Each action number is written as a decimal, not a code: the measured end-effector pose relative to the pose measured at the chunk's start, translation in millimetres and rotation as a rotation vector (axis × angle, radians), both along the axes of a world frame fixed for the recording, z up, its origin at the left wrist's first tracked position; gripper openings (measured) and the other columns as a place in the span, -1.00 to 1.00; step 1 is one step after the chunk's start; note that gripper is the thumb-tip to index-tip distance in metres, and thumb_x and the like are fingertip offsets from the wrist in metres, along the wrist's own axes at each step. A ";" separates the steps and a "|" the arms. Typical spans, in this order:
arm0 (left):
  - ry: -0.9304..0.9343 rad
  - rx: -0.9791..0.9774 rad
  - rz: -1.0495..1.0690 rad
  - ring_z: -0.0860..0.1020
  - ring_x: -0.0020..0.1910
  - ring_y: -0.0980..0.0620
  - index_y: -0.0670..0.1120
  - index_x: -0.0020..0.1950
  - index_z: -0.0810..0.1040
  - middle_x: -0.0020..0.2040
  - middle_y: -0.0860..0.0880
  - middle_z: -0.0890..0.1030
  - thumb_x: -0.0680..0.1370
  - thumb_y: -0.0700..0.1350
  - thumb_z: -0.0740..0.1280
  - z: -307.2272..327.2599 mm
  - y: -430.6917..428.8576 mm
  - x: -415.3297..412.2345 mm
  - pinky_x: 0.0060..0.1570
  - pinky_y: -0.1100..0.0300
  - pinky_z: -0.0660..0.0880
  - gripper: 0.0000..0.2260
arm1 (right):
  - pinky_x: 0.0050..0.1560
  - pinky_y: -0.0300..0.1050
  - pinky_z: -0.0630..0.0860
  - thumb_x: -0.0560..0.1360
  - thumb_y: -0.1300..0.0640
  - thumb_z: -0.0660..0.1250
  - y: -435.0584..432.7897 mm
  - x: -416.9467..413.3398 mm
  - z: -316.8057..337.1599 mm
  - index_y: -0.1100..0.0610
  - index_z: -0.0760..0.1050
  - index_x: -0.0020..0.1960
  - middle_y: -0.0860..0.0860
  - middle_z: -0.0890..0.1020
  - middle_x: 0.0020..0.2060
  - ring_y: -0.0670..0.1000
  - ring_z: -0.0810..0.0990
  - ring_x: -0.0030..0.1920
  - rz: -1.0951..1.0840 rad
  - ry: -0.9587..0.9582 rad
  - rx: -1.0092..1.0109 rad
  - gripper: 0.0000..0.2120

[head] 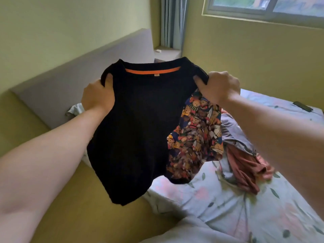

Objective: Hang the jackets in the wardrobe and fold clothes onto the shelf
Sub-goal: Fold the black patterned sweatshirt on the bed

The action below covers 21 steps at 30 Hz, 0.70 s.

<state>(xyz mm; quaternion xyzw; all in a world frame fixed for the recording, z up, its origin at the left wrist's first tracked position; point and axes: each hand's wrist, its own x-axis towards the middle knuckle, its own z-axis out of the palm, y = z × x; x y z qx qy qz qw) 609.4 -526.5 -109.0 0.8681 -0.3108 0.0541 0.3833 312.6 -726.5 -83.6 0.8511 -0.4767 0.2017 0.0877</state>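
Black knit top (138,128), orange band inside the neckline, held up spread over the bed's (201,195) headboard-side edge. Left grip (97,98) pinches one shoulder, right grip (220,86) the other. Teddy-bear print fabric (194,137) hangs with it above the bed's middle; joined or separate, cannot tell. On the bed's floral sheet: crumpled grey garment (231,127), rust-pink garment (245,169) touching it. Small dark flat object (302,106) at the bed's far side. Grey headboard (87,76) at the bed's head. Curtain (170,21) and window (263,6) beyond the bed.
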 end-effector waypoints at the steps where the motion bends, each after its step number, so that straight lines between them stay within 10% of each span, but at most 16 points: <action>1: 0.004 0.026 0.012 0.51 -0.14 -0.14 -0.11 -0.17 0.50 -0.20 -0.08 0.54 0.66 0.27 0.02 -4.2 -0.6 3.8 -0.09 0.00 0.43 -0.47 | -0.25 -0.07 0.43 0.54 -0.45 -0.05 0.1 4.1 -5.3 0.08 0.56 -0.09 0.11 0.60 -0.23 0.18 0.55 -0.24 0.003 0.022 0.009 -0.32; 13: 0.042 0.513 0.091 0.49 -0.15 -0.14 -0.13 0.04 0.53 -0.13 -0.09 0.55 0.61 0.36 0.06 -120.5 -65.4 84.9 -0.16 0.02 0.36 -0.42 | -0.31 -0.10 0.40 0.56 -0.42 0.04 -81.4 106.3 -135.1 0.10 0.49 -0.13 0.02 0.43 -0.37 0.10 0.44 -0.35 -0.079 0.261 0.291 -0.40; 18: 0.143 0.676 0.093 0.40 0.45 -0.22 -0.07 0.46 0.41 0.59 -0.05 0.25 0.42 0.59 -0.16 -221.6 -129.9 153.5 0.15 -0.20 0.52 -0.06 | -0.30 -0.10 0.44 0.57 -0.40 0.08 -148.3 177.5 -227.9 0.09 0.50 -0.13 0.02 0.44 -0.37 0.14 0.53 -0.30 -0.071 0.327 0.427 -0.43; 21: 0.210 0.713 0.019 0.19 0.57 -0.14 -0.13 0.58 0.25 0.66 -0.05 0.00 0.62 0.36 0.08 -258.1 -172.3 181.8 0.32 -0.15 0.43 -0.29 | -0.30 -0.09 0.44 0.56 -0.40 0.11 -194.4 216.8 -285.1 0.08 0.50 -0.11 0.02 0.47 -0.34 0.14 0.54 -0.29 -0.078 0.367 0.483 -0.45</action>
